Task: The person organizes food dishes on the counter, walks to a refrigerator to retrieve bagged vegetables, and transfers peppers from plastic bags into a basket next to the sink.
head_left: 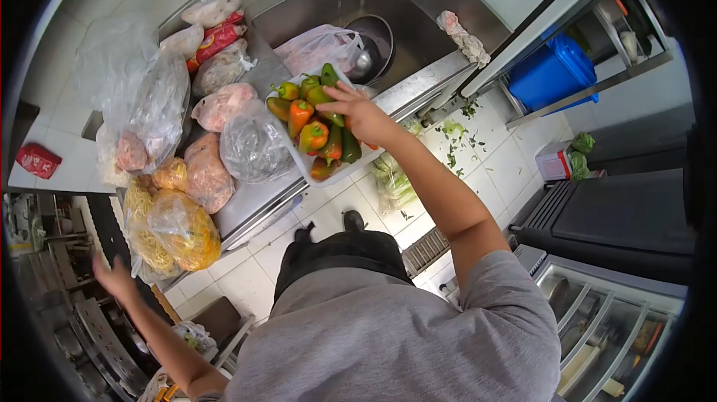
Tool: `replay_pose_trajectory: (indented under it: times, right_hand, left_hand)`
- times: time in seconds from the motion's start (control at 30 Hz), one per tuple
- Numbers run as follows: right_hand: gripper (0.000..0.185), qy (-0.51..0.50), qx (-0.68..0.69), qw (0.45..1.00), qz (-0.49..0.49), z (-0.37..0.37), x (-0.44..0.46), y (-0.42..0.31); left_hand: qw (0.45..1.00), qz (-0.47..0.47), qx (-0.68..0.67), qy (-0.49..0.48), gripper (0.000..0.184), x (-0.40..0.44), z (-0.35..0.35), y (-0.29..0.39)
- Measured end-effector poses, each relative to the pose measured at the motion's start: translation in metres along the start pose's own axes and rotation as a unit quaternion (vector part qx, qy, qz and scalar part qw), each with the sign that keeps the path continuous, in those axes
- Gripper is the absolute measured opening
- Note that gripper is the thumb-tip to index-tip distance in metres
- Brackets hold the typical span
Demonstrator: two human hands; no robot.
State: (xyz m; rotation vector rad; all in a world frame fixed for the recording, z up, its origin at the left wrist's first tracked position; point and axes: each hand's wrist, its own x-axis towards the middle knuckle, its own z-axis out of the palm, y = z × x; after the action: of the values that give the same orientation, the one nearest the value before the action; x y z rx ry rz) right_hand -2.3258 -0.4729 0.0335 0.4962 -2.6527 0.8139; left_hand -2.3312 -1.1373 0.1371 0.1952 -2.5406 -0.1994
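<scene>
My right hand (pixel 362 114) reaches over a white plastic tub (pixel 299 159) heaped with green and orange peppers (pixel 314 135). Its fingers are stretched out and apart above the peppers at the tub's right side; whether the fingertips touch them I cannot tell. The tub sits at the front edge of the steel counter, beside the sink. Off to the far left, my left hand (pixel 114 279) is in the air with fingers spread, holding nothing. Nearest to it are bags of yellow noodle-like strands (pixel 142 226) and yellow-orange pieces (pixel 183 230) on the counter's end.
Bagged raw meat (pixel 208 167) and a large clear plastic bag (pixel 134 81) cover the counter (pixel 254 208). The sink (pixel 418 25) holds a metal bowl (pixel 377 39) and a plastic bag (pixel 317 47). Leaf scraps (pixel 452 144) litter the floor; a blue bin (pixel 553 73) stands right.
</scene>
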Motion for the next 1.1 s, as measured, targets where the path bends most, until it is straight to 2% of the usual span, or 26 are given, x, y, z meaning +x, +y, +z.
replay_pose_trajectory:
  times: [0.03, 0.07, 0.1, 0.13, 0.17, 0.2, 0.23, 0.3, 0.33, 0.4, 0.43, 0.5, 0.63, 0.67, 0.7, 0.73, 0.8, 0.83, 0.9, 0.97, 1.0, 1.1]
  right_hand:
    - [0.059, 0.005, 0.001, 1.000, 0.002, -0.009, -0.003, 0.003]
    - [0.056, 0.095, 0.078, 0.988, 0.094, -0.024, -0.008, 0.005]
    - [0.053, 0.182, 0.152, 0.954, 0.185, -0.034, -0.016, 0.009]
    - [0.043, 0.214, 0.045, 0.942, 0.254, -0.029, -0.027, 0.021]
    - [0.043, 0.223, 0.044, 0.937, 0.265, -0.017, -0.039, 0.035]
    - [0.039, 0.118, 0.129, 0.909, 0.380, -0.003, -0.050, 0.049]
    - [0.035, 0.016, 0.214, 0.849, 0.483, 0.004, -0.064, 0.057]
    - [0.028, 0.058, 0.324, 0.836, 0.440, 0.009, -0.086, 0.051]
    - [0.027, 0.042, 0.338, 0.819, 0.463, 0.009, -0.094, 0.045]
    - [0.025, 0.016, 0.355, 0.789, 0.501, 0.004, -0.107, 0.020]
    - [0.024, 0.014, 0.358, 0.781, 0.512, -0.002, -0.110, 0.003]
    - [0.029, 0.003, 0.274, 0.821, 0.501, 0.010, -0.132, -0.008]
    - [0.025, 0.091, 0.277, 0.815, 0.501, -0.018, -0.197, -0.022]
    - [0.026, 0.118, 0.332, 0.788, 0.505, -0.030, -0.217, -0.022]
    - [0.028, 0.143, 0.382, 0.760, 0.506, -0.044, -0.236, -0.020]
    - [0.028, 0.148, 0.376, 0.762, 0.507, -0.061, -0.257, -0.021]
    - [0.042, 0.265, 0.410, 0.732, 0.475, -0.103, -0.299, -0.025]
    - [0.042, 0.267, 0.400, 0.738, 0.474, -0.137, -0.315, -0.034]
    - [0.044, 0.358, 0.389, 0.742, 0.414, -0.209, -0.349, -0.055]
    - [0.051, 0.249, 0.196, 0.872, 0.373, -0.254, -0.400, -0.044]
    - [0.045, 0.257, 0.098, 0.883, 0.382, -0.276, -0.419, -0.043]
    - [0.038, 0.266, 0.001, 0.872, 0.410, -0.325, -0.471, -0.014]
  left_hand:
    - [0.985, 0.064, -0.145, -0.064, 0.050, 0.001, 0.017, 0.041]
    - [0.982, 0.100, -0.139, -0.079, 0.044, -0.009, 0.032, 0.096]
    - [0.951, 0.042, -0.268, -0.148, 0.036, -0.033, 0.060, 0.135]
    - [0.889, 0.025, -0.357, -0.287, 0.033, -0.054, 0.088, 0.169]
    - [0.811, 0.038, -0.420, -0.405, 0.030, -0.080, 0.104, 0.215]
    - [0.709, -0.060, -0.476, -0.518, 0.030, -0.102, 0.102, 0.265]
    - [0.619, -0.121, -0.481, -0.609, 0.033, -0.118, 0.107, 0.305]
    - [0.513, -0.203, -0.498, -0.669, 0.040, -0.146, 0.138, 0.348]
    - [0.499, -0.183, -0.489, -0.692, 0.040, -0.147, 0.154, 0.358]
    - [0.398, -0.268, -0.566, -0.670, 0.047, -0.158, 0.177, 0.358]
    - [0.384, -0.265, -0.561, -0.683, 0.047, -0.164, 0.175, 0.363]
    - [0.426, -0.211, -0.578, -0.663, 0.057, -0.160, 0.159, 0.381]
    - [0.448, -0.151, -0.571, -0.671, 0.061, -0.194, 0.157, 0.404]
    - [0.448, -0.159, -0.561, -0.678, 0.056, -0.205, 0.141, 0.424]
    - [0.445, -0.168, -0.553, -0.684, 0.052, -0.214, 0.126, 0.446]
    - [0.435, -0.168, -0.560, -0.685, 0.051, -0.224, 0.111, 0.471]
    - [0.414, -0.163, -0.563, -0.697, 0.050, -0.242, 0.081, 0.526]
    - [0.398, -0.162, -0.562, -0.707, 0.050, -0.253, 0.069, 0.555]
    - [0.372, -0.148, -0.574, -0.714, 0.050, -0.282, 0.049, 0.610]
    - [0.328, -0.129, -0.577, -0.737, 0.048, -0.311, 0.026, 0.669]
    - [0.323, -0.102, -0.565, -0.752, 0.045, -0.326, 0.026, 0.691]
    - [0.303, -0.035, -0.554, -0.775, 0.042, -0.363, -0.023, 0.776]
